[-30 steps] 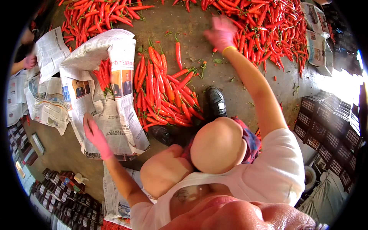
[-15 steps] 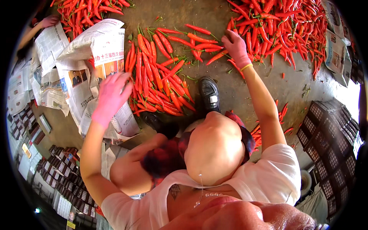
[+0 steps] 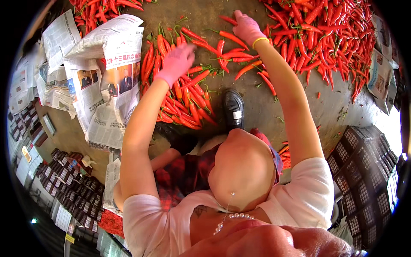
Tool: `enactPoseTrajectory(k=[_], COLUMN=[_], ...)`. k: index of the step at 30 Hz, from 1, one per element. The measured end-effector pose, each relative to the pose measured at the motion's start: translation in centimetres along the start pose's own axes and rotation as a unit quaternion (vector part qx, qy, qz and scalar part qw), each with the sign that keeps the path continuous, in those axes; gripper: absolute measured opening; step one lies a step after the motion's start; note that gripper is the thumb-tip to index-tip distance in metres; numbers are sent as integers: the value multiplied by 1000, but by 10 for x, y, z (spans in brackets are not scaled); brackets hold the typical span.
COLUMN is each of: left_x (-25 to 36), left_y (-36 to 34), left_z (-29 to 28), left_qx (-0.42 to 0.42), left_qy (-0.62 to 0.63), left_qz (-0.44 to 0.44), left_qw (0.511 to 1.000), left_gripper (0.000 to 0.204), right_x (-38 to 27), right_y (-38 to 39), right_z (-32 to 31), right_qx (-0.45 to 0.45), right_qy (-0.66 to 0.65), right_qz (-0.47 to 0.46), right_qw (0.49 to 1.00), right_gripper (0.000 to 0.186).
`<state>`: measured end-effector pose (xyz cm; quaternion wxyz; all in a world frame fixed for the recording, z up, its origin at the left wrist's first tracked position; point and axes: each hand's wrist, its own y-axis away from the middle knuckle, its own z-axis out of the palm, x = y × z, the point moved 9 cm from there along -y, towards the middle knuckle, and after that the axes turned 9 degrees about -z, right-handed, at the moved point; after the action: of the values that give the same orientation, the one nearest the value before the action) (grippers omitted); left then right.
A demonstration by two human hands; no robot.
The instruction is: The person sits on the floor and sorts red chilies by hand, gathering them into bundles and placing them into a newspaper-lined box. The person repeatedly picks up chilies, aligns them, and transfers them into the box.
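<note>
Concrete floor [image 3: 257, 107], brownish and bare in patches, seen from the head view; one view only.

- Left hand [image 3: 177, 62] — pink glove, somewhat blurred, held low over the sorted bunch of red chillies [image 3: 180, 94]. Fingers appear loosely curled; whether they grip a chilli cannot be told.
- Right hand [image 3: 245, 26] — pink glove, yellow band at the wrist, arm stretched far forward. Palm down, fingers partly spread on or just above the floor; no chilli can be seen inside the hand.
- Sorted bunch of red chillies: lies between the spread newspaper [image 3: 107, 73] and the black shoe [image 3: 233, 109], directly beneath the left hand. Long axes mostly run away from the person, green stems at the far end, tips pointing back toward the body.
- Loose chillies [image 3: 233, 53]: scattered between the two hands, just to the near-left of the right hand. Long axes mostly crosswise, some slanting. The right hand is the nearer one; the closest loose chilli lies beside its fingers.
- Large chilli heap [image 3: 325, 38]: far right, beyond the right forearm, axes mixed.
- Second heap [image 3: 102, 8]: far left corner, above the newspaper.
- Dark plastic crates [image 3: 364, 171]: stacked at the right edge; more at lower left.
</note>
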<state>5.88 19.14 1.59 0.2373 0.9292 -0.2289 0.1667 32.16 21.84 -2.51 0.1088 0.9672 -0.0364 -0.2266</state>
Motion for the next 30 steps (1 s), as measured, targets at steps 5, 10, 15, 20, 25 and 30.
enactPoseTrajectory(k=[5,10,15,20,25,30], left_x=[3,7,-5,42,35,7], left_y=[-76,-103,-87,-68,-76,-51], left_z=[-23,-29,-86,-18,-2,-31], left_qx=[63,52,125,19,-42,-48], left_qy=[-232,-254,-17,-223,-227,-17], left_qz=[47,146,30,71,69,61], left_qw=[969,955,992,972,971,997], left_gripper=[33,30,36,39,33,42], right_x=[-9,-27,-9,9,31,-7], right_y=[32,54,47,88,138,158], right_z=[-35,-9,-25,-29,-20,13], right_qx=[46,-67,44,140,84,54], right_qy=[-150,-12,13,-445,-612,-455], right_qz=[7,44,43,29,85,110], right_qw=[988,997,998,884,782,882], right_gripper=[25,35,34,30,27,37])
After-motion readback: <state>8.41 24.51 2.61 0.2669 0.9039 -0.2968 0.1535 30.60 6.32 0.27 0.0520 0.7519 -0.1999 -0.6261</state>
